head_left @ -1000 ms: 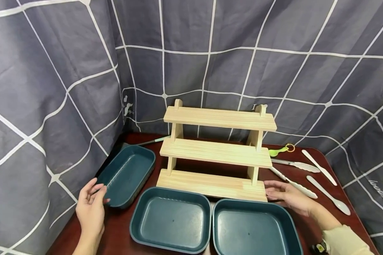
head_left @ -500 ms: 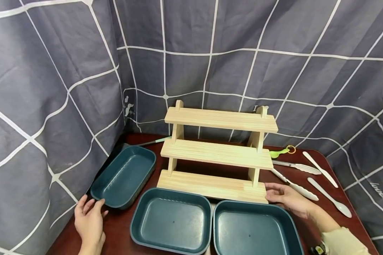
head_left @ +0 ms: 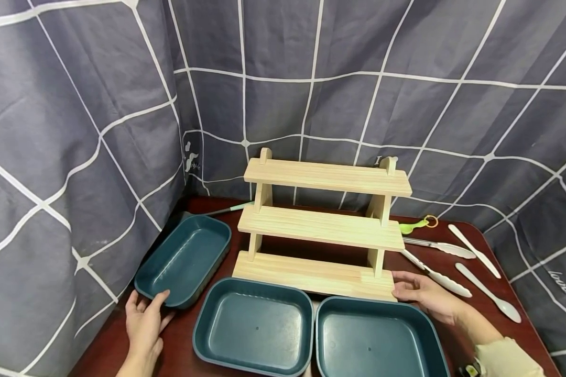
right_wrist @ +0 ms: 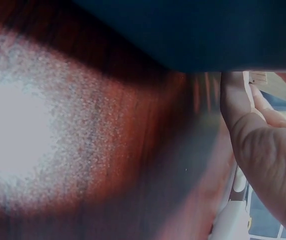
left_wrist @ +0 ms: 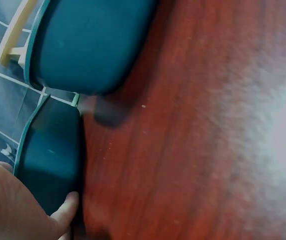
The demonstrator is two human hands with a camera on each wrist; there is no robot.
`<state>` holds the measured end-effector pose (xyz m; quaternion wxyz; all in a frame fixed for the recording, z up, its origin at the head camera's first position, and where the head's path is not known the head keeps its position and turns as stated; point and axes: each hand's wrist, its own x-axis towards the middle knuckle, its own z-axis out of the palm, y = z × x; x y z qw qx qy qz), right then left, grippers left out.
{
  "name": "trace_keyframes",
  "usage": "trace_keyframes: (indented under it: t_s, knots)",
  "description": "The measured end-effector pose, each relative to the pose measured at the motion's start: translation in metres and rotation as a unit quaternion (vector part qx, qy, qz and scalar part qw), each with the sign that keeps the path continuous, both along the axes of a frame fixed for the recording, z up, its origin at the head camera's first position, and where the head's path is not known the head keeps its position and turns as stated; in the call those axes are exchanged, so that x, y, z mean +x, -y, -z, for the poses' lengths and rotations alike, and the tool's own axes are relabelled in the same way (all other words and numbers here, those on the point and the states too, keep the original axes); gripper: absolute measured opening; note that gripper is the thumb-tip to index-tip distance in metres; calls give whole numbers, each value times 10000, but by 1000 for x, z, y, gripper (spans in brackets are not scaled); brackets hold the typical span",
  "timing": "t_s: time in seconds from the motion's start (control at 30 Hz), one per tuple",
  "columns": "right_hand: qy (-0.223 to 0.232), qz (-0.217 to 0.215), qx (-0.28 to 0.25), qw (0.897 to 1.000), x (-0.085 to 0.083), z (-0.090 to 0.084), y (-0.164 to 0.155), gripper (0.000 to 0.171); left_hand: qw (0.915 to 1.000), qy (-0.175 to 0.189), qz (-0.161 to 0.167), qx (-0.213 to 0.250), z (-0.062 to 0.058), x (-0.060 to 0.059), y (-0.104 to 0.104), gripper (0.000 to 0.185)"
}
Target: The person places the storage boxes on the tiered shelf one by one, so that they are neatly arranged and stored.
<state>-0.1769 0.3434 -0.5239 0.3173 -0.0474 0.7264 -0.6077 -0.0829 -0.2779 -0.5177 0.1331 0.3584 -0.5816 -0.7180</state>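
Holding left bin (head_left: 184,262) by its near end with left hand (head_left: 143,324), narrow grip, thumb lapped over rim and fingers outside; in left wrist view, pressing a finger against outer wall. Lying at one o'clock from that hand, with long sides running away from it. Gripping wooden shelf (head_left: 320,226) by right end of lowest board with right hand (head_left: 431,297), thumb toward front edge, with bulk of shelf at ten o'clock from grip; cannot tell fingertip contact from right wrist view, mostly shadowed. Taking shelf as dial centre: counting three teal bins, namely left bin between eight and nine o'clock, middle bin (head_left: 254,335) at seven, right bin (head_left: 365,340) at five, cut by lower frame edge. Standing just beside each other, last two; cannot tell whether touching. Counting one shelf, three boards. Toward three and four o'clock, on red-brown table (head_left: 176,351): one set of green measuring spoons (head_left: 407,229) on a ring, one white spreader (head_left: 485,262), one white spoon (head_left: 500,303), two white-ended tong arms (head_left: 455,250); cannot tell whether one tool or two. At nine, behind left bin: one mint-handled tool (head_left: 240,206), partly hidden. Showing inside left bin: thumb tip at near rim, smooth floor; inside middle and right bins: smooth floor with one small dot apiece.
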Motion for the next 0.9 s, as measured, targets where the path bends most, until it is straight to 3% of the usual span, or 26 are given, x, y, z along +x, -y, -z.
trace_keyframes:
  t_s: [0.4, 0.9]
  knots:
    - [190, 86, -133, 9997, 1, 3, 0, 76, 9998, 200, -18, -54, -2, -7, 1, 99]
    - [219, 123, -215, 9995, 2, 4, 0, 74, 9997, 136, -186, -2, -4, -7, -4, 97]
